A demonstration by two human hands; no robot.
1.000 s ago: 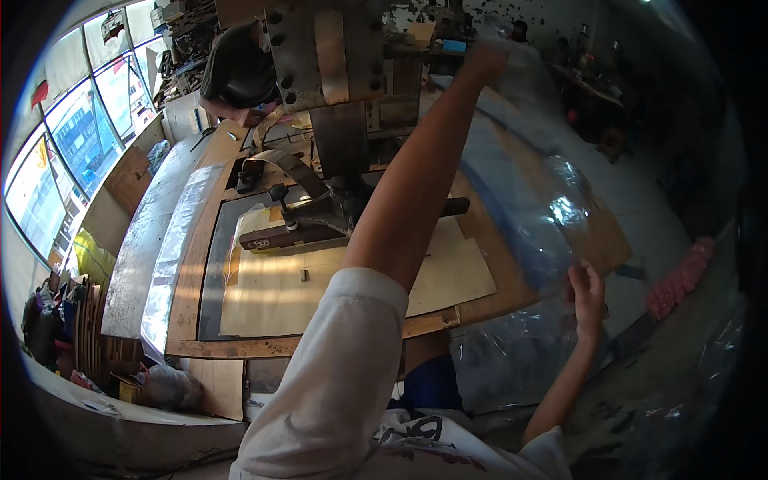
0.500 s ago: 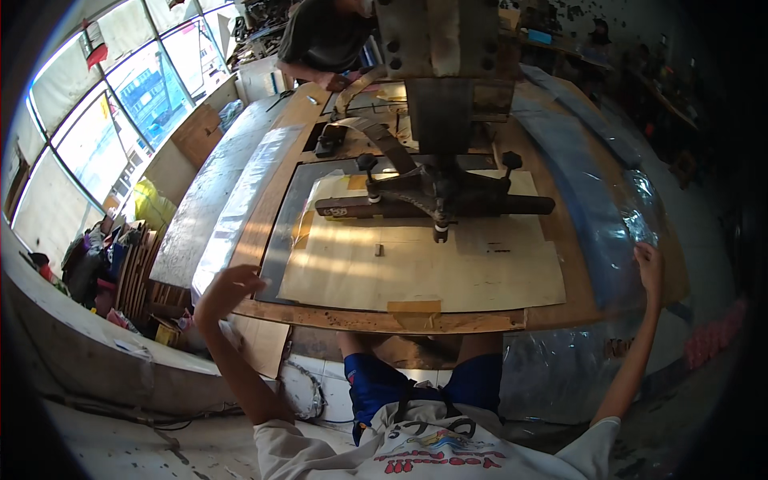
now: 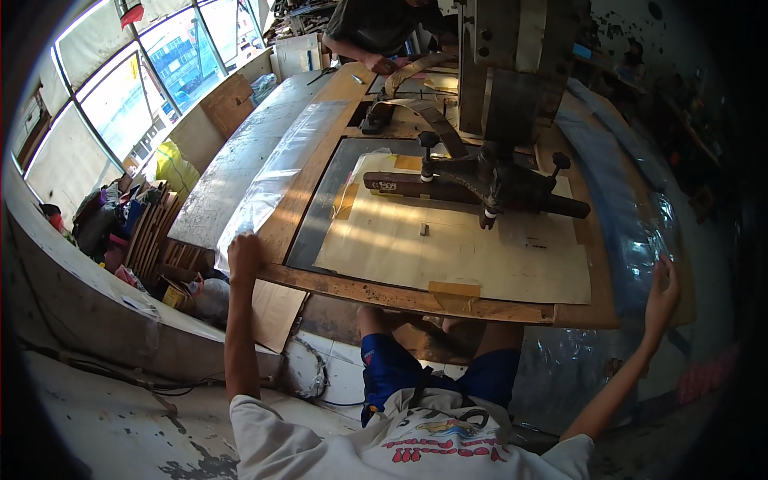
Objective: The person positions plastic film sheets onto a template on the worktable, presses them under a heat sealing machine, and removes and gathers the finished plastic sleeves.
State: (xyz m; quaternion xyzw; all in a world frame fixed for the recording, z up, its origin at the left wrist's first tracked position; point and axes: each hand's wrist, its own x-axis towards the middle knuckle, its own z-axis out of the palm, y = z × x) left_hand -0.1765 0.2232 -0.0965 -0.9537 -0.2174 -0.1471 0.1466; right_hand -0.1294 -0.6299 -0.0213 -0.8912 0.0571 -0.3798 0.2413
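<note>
Plastic sheet (image 3: pixel 272 188) under left hand (image 3: pixel 244 254), apparently gripped.

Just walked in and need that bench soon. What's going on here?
A person sits at a wooden bench under a press machine. The left hand rests on clear plastic sheet at the bench's left edge; the right hand touches bluish plastic sheet on the right. A pale board lies under the press. A second person works at the far end.
</note>
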